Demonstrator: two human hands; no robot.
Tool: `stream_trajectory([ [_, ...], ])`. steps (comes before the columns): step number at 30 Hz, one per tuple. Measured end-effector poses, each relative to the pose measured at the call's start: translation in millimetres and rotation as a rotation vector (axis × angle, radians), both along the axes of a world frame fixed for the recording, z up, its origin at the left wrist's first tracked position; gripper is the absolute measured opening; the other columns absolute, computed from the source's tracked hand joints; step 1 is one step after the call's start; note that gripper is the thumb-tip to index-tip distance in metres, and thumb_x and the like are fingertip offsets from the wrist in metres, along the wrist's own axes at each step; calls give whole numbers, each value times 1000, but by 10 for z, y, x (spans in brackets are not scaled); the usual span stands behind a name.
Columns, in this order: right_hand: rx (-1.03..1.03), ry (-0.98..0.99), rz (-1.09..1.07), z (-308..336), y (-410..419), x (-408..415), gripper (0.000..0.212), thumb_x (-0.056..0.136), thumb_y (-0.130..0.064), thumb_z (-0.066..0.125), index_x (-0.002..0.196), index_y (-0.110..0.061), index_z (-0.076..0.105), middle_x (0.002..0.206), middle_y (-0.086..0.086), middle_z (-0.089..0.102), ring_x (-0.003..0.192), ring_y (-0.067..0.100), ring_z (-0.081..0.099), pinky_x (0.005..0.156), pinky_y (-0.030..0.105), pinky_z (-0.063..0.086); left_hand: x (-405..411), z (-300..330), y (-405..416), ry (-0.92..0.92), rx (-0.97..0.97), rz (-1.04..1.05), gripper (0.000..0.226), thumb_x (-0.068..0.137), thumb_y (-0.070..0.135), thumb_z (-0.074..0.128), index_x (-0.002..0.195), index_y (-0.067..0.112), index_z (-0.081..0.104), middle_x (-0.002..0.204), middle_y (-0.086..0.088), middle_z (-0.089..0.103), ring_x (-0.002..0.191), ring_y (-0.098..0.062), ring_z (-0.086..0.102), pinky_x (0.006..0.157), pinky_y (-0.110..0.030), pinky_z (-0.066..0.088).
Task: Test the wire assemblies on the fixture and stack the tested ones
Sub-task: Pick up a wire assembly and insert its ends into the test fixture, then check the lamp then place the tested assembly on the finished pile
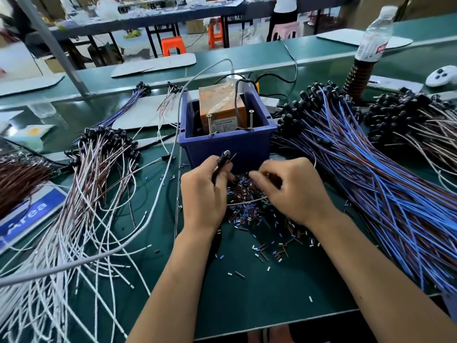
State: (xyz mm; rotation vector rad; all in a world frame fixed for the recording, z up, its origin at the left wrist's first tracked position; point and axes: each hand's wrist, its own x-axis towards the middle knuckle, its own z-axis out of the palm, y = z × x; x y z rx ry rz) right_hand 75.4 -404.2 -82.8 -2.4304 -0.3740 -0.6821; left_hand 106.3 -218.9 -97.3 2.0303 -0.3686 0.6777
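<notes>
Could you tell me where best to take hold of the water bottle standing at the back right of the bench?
Grip the bottle round its labelled middle, coming from the near side. It stands upright, and its round body lets fingers wrap it. The black-tipped wire bundles lie in front, so reach over them.

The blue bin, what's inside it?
The blue bin holds an orange box wrapped in clear tape, with two screws and black cables. The bin walls hide its base.

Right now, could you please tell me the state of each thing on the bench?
Left hand: grips a black-capped wire.
Right hand: fingers curled, pinching among the scraps.
Blue bin: upright, holds the orange box.
Bottle: upright, capped.
</notes>
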Motion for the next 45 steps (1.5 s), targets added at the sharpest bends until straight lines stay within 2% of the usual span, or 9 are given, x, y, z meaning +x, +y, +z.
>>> stream_trajectory([
  [5, -158, 164, -19, 34, -201, 3, 37, 81, -67, 70, 78, -31, 75, 75, -17, 61, 78, 8, 54, 74, 30, 45, 16, -22, 22, -30, 24, 5, 17, 97, 16, 65, 80, 15, 65, 70, 12, 69, 65, -8, 64, 64, -30, 50],
  [13, -143, 431, 14, 126, -499, -14, 11, 84, -29, 85, 85, -28, 75, 104, -6, 60, 108, 20, 43, 102, 43, 39, 42, -46, 38, -59, 24, -16, 13, 96, 17, 68, 83, 17, 68, 73, 10, 70, 66, -13, 66, 60, -37, 52],
  [17, -21, 88, 11, 130, -420, -4, 14, 85, -22, 84, 85, -14, 73, 92, -3, 61, 99, 20, 47, 90, 40, 43, 3, 0, -6, -86, -3, -83, 17, 95, 9, 72, 82, 19, 66, 70, 22, 59, 62, 0, 55, 58, -20, 43],
  [21, -11, -237, 95, 109, -109, -21, 26, 92, -21, 80, 74, -11, 65, 78, -2, 60, 84, 21, 49, 77, 31, 41, -52, 72, -82, 75, -298, -284, 8, 96, 6, 69, 98, 6, 76, 93, 0, 78, 82, -6, 71, 74, -18, 52],
  [23, -18, -357, 145, 97, 50, -55, 31, 98, -19, 72, 70, -8, 63, 75, 2, 59, 81, 24, 47, 77, 30, 40, -87, 142, -93, 242, -529, -428, 12, 99, 12, 65, 99, 6, 75, 102, -10, 78, 67, 2, 64, 68, -13, 47],
  [26, -25, -435, 292, 70, 229, -130, 35, 99, -14, 64, 65, -7, 58, 70, 4, 51, 80, 20, 37, 86, 27, 39, -134, 210, -61, 475, -719, -688, 13, 96, 21, 65, 93, 14, 75, 94, -6, 78, 57, -4, 52, 61, -23, 46],
  [31, -107, -430, 381, 18, 381, -191, 38, 99, -18, 60, 64, -7, 56, 70, 7, 48, 84, 19, 36, 96, 28, 36, -186, 268, -55, 596, -841, -815, 16, 93, 24, 68, 97, 10, 75, 119, -35, 67, 113, -40, 67, 101, -51, 52],
  [37, -110, -303, 470, 7, 374, -186, 39, 101, -21, 61, 64, -8, 59, 71, 8, 54, 86, 30, 52, 102, 30, 40, -175, 302, 5, 632, -866, -898, 19, 101, 21, 57, 95, 11, 72, 122, -28, 69, 112, -30, 70, 93, -37, 57],
  [45, -145, -335, 430, 8, 430, -215, 42, 104, -35, 55, 71, -11, 63, 95, 5, 65, 98, 25, 52, 87, 43, 42, -80, 259, 2, 540, -924, -577, 19, 90, 25, 65, 88, 10, 76, 86, -7, 75, 58, -10, 59, 55, -21, 50],
])
